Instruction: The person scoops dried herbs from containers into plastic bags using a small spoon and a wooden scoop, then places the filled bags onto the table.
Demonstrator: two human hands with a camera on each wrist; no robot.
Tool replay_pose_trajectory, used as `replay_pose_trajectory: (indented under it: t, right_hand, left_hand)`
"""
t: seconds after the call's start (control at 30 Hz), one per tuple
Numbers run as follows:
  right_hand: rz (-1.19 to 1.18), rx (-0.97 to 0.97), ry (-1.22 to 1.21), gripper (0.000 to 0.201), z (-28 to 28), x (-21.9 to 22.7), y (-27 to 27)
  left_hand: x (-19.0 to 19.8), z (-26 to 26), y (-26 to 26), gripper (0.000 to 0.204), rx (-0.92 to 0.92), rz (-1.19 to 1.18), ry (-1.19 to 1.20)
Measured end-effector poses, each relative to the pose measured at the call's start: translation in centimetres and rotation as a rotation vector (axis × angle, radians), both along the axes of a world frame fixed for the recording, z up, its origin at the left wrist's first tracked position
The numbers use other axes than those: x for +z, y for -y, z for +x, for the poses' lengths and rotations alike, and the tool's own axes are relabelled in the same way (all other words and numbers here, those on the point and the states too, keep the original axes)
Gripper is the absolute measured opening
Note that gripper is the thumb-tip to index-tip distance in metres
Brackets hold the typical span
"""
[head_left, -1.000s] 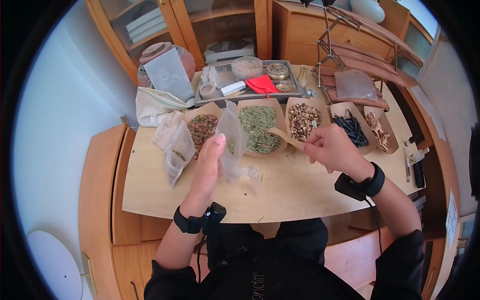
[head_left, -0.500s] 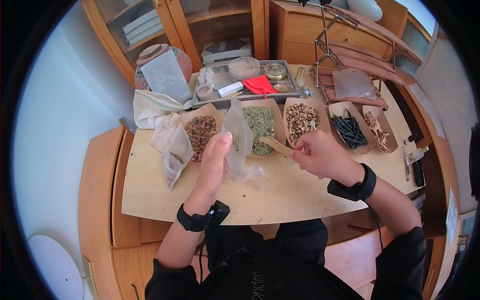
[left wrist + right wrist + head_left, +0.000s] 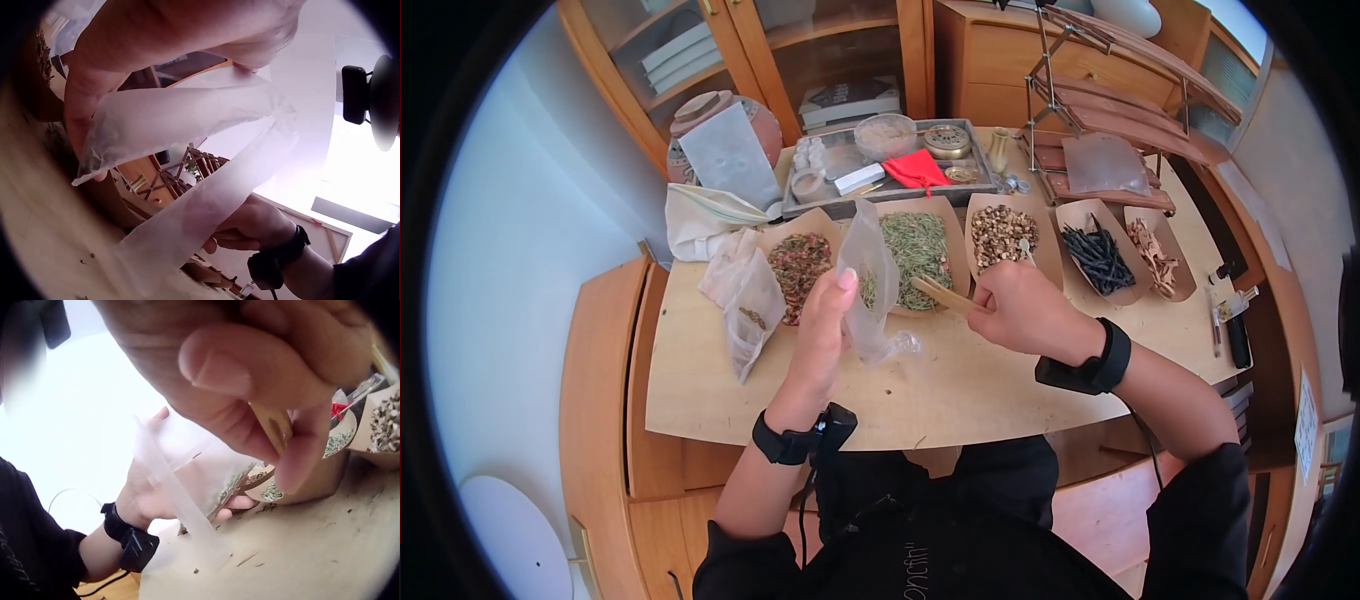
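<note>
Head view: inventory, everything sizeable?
open bag: 1, translucent, centre
tool: 1, tan, centre
paper trays: 5, brown, middle row
plant piles: 5, mixed, paper trays
shallow tray: 1, grey, back centre
drawstring pouch: 1, red, shallow tray
bowl: 1, clear, shallow tray
urn: 1, pinkish, back left
cloth pouch: 1, cream, left
rack: 1, brown, back right
bags or sheets: several, translucent, left, rack
cabinets: several, brown, behind
table: 1, pale, centre
disc: 1, white, lower left
wristbands: 2, black, wrists
left hand: 1, bare, holding open bag
right hand: 1, bare, holding tool
</note>
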State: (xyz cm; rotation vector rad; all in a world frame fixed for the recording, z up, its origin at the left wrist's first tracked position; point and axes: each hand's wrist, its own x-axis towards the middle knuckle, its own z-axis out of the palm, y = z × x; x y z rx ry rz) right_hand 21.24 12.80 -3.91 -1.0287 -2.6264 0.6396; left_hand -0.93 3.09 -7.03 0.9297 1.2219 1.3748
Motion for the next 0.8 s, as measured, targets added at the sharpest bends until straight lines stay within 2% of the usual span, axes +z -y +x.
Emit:
replay_pose_trajectory:
  t: [0.07,0.1,0.17,0.2,0.27,0.43,0.5,0.6,0.7,0.8]
  right_hand:
    - [-0.289,-0.108,-0.028,0.015,0.1,0.5,-0.1]
    - [-0.289,-0.106,-0.029,0.015,0.2,0.7,-0.3]
    - [-0.628,-0.193,-0.115,0.016,0.7,0.9,-0.9]
    - [-0.626,-0.19,-0.114,0.016,1.0,0.9,-1.1]
    - [-0.777,-0.24,-0.197,0.018,1.6,0.8,-1.6]
    - [-0.852,-0.285,-0.258,0.02,2.4,1.5,-2.4]
    - [-0.865,-0.281,-0.278,0.02,2.5,2.1,-2.6]
    - [-0.84,-0.285,-0.287,0.019,2.7,3.1,-2.7]
    - [-0.801,-0.328,-0.236,0.018,3.0,3.9,-3.1]
    - [-0.825,-0.259,-0.325,0.018,3.1,5.4,-2.9]
  left_hand:
    - [0.2,0.1,0.1,0.073,0.01,0.011,-0.004]
    - [0.3,0.1,0.2,0.074,0.017,0.022,-0.006]
    - [0.2,-0.1,0.0,0.074,0.009,0.039,-0.012]
    - [0.2,-0.2,-0.1,0.074,0.001,0.056,-0.016]
    - [0.5,-0.3,-0.1,0.072,0.011,0.046,-0.031]
    - [0.0,-0.8,-1.0,0.065,0.008,0.041,-0.116]
    - [-0.5,-1.1,-1.3,0.06,0.029,-0.037,-0.177]
    - [0.1,-0.1,-1.3,0.052,0.119,0.002,-0.086]
    - [0.2,0.7,-1.7,0.055,0.209,0.005,-0.075]
    - [1.1,0.8,-1.8,0.06,0.15,0.005,-0.125]
